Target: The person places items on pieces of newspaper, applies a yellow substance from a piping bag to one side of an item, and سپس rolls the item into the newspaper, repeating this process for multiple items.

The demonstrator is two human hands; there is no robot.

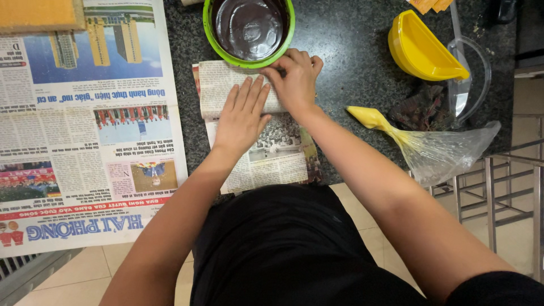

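Left hand is flat and open, palm down on the small folded newspaper sheet right at the table edge, basically pinning it so it can't slide. Right hand sits just beside it with fingers curled, pinching the sheet's folded top edge, looks like it's pressing the crease. The green bowl of dark batter sits just past the fingertips, and the piping bag of yellow cream lies off to the right hand's side, both within easy reach.
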